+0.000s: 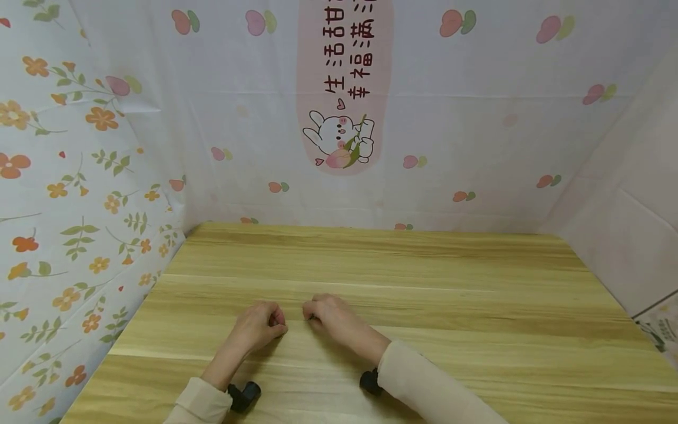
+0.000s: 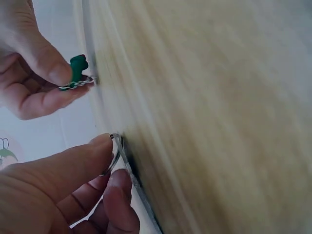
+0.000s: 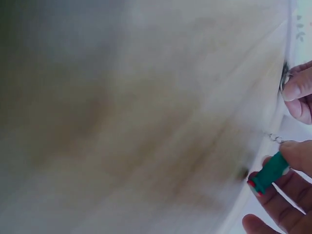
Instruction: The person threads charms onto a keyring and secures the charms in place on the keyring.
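Just above the wooden table, my left hand (image 1: 259, 325) pinches a thin metal key ring (image 2: 117, 153) between thumb and forefinger. A short way to its right, my right hand (image 1: 333, 318) holds a small green charm (image 3: 270, 173) with red bits at one end. From the charm runs a short silver chain (image 2: 78, 84), its end poking out past the fingertips. Ring and chain are apart, with a gap between the two hands. In the head view the fingers hide most of both small things.
The wood-grain table (image 1: 450, 294) reaches back to a white cloth wall (image 1: 254, 129) with printed fruit and a rabbit. A flowered cloth (image 1: 79, 235) hangs at the left. Black wrist cameras (image 1: 245, 397) sit by both cuffs.
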A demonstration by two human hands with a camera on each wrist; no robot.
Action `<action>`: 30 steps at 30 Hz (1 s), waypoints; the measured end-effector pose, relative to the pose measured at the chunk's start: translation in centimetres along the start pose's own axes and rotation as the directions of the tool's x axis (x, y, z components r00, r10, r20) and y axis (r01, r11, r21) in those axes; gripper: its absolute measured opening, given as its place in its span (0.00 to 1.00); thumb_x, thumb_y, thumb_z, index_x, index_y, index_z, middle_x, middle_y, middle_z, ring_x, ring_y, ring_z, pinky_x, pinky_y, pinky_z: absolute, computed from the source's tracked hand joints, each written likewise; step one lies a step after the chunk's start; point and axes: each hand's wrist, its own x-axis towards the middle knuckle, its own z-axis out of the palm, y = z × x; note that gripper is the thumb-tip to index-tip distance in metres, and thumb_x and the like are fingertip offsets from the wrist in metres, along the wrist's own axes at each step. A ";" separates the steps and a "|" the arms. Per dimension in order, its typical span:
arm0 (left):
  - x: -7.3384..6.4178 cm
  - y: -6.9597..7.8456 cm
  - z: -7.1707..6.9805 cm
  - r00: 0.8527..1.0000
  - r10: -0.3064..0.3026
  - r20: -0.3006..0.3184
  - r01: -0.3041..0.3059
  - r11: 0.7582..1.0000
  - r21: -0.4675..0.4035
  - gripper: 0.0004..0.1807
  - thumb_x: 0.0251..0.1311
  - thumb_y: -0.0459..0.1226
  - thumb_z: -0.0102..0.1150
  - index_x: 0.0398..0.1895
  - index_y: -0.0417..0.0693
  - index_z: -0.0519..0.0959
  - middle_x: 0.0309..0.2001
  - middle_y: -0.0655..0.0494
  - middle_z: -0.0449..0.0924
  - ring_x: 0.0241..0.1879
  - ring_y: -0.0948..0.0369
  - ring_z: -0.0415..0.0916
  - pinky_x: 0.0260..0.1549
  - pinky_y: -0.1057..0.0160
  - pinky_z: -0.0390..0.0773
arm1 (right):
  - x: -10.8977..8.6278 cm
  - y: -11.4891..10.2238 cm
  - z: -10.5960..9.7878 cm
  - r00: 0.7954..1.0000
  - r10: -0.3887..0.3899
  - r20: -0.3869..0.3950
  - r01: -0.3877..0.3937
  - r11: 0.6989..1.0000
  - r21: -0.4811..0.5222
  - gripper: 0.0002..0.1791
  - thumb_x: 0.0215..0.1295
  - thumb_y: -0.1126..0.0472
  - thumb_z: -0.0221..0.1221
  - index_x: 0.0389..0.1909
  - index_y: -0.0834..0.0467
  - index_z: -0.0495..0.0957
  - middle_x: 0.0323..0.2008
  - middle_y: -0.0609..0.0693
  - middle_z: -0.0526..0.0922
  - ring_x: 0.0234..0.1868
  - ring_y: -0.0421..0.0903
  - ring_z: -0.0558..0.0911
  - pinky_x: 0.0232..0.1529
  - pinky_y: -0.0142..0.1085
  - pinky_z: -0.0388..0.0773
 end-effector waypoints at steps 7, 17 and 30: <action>-0.1 0.6 0.0 0.997 0.040 -0.070 -0.041 0.999 -0.020 0.12 0.46 0.32 0.70 0.16 0.49 0.74 0.16 0.63 0.70 0.20 0.67 0.65 0.22 0.69 0.66 | -0.9 0.1 -0.3 0.996 0.011 -0.093 0.001 0.991 0.133 0.06 0.53 0.71 0.62 0.27 0.57 0.78 0.29 0.47 0.80 0.34 0.41 0.78 0.37 0.30 0.75; -0.3 2.2 0.8 0.981 0.135 -0.142 -0.168 0.953 -0.253 0.04 0.49 0.32 0.68 0.22 0.44 0.82 0.22 0.57 0.82 0.21 0.69 0.74 0.22 0.73 0.72 | -2.0 -0.3 -1.1 0.984 0.088 -0.158 -0.061 0.984 0.169 0.07 0.53 0.71 0.61 0.26 0.55 0.76 0.27 0.45 0.78 0.31 0.40 0.76 0.35 0.29 0.74; -0.9 4.8 2.2 0.993 0.053 -0.110 -0.104 0.836 -0.539 0.03 0.51 0.31 0.67 0.26 0.38 0.82 0.25 0.49 0.84 0.26 0.52 0.82 0.22 0.72 0.75 | -4.1 -0.5 -1.7 0.912 0.109 -0.395 -0.013 0.971 0.238 0.07 0.55 0.71 0.63 0.25 0.56 0.80 0.28 0.46 0.82 0.32 0.39 0.78 0.32 0.28 0.76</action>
